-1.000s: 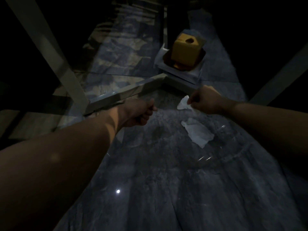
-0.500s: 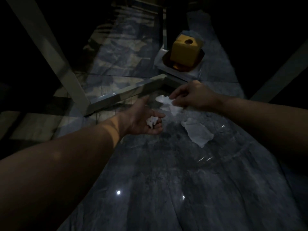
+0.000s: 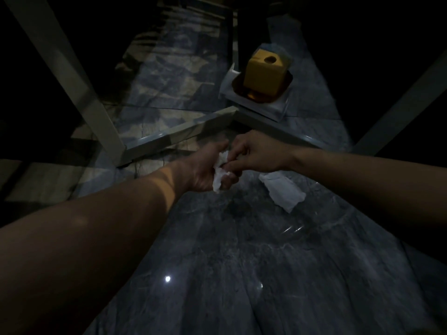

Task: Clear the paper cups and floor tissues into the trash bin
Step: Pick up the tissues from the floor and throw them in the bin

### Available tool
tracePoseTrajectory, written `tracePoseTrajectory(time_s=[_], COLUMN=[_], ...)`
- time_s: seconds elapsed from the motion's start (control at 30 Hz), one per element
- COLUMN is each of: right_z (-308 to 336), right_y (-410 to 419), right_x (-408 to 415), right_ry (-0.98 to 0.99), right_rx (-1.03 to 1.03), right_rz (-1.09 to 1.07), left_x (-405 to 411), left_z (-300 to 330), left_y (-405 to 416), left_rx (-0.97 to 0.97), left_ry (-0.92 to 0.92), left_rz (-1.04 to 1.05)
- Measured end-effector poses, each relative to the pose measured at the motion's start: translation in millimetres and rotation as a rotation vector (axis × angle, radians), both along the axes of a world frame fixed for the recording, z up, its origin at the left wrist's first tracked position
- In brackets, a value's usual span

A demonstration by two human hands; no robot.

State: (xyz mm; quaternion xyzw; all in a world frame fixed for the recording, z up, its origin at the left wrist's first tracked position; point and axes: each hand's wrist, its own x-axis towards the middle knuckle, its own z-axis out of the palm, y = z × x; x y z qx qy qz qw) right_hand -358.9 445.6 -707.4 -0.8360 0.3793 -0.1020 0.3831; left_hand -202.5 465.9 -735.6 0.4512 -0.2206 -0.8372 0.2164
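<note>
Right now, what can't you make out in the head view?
- Trash bin and paper cups: none in frame.
- Tissue wad: mostly covered by the left hand and right hand; piece count unclear.
- Right hand's grip on the wad: its fingertips are hidden.
- Floor tissue: far edge under the right forearm.
- Frame corners: too dark.

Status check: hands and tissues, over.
Left hand holds crumpled tissue; right hand pressing it in. One tissue on floor. Nothing blocking.

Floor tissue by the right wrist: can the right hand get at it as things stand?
Probably yes. The flat tissue lies uncovered on the floor just below the right hand, though its fingers are busy at the wad in the left hand.
</note>
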Motion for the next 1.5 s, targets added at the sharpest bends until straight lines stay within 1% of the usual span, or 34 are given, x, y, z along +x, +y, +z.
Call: tracePoseTrajectory(time_s=[0.13,0.27,0.33,0.43,0.57,0.67,0.8,0.97,1.07,1.23,1.4,1.5], right_z=[3.7,-2.4,-6.8,-14.2,-21.4,-25.0,-26.7,-37.2,-43.6,-63.4,-90.3,-104.5], right_y=[-3.6,-13.9,-17.6,-21.7,-25.3,-27.0,-26.1,-23.5,-19.7,-21.9,-22.5,-23.7], right_x=[-10.5,-32.8,-45.6,-63.4,-81.5,-89.4,-92.0,-100.6,-106.7,-114.0,-111.2,-106.5], right_ry=[-0.056,-0.008,0.044,0.19,0.414,0.491,0.523,0.585,0.654,0.862,0.854,0.881], right_rx=[0.084,0.029,0.0,-0.078,-0.178,-0.192,-0.207,-0.251,-0.218,-0.1,-0.104,-0.083], right_rz=[-0.108,-0.248,-0.304,-0.368,-0.346,-0.346,-0.349,-0.284,-0.21,-0.046,0.077,0.123], left_x=[6.1,10.7,11.4,11.3,11.3,12.5,12.2,10.6,11.3,13.1,5.6,1.0], left_z=[-3.1,-4.3,-4.1,-3.6,-3.8,-3.8,-3.8,-1.6,-6.8,-22.4,-39.0,-49.5], left_y=[-2.0,-4.2,-3.8,-2.7,-3.9,-4.8,-5.4,-6.7,-11.2,-14.7,-22.7,-28.6], left_rx=[-0.007,-0.054,-0.102,-0.166,-0.203,-0.214,-0.209,-0.201,-0.22,-0.292,-0.308,-0.27], left_ry=[-0.105,-0.17,-0.186,-0.228,-0.289,-0.307,-0.306,-0.306,-0.292,-0.415,-0.487,-0.543], left_rz=[-0.017,0.042,0.067,0.095,0.098,0.117,0.129,0.142,0.191,0.272,0.368,0.47])
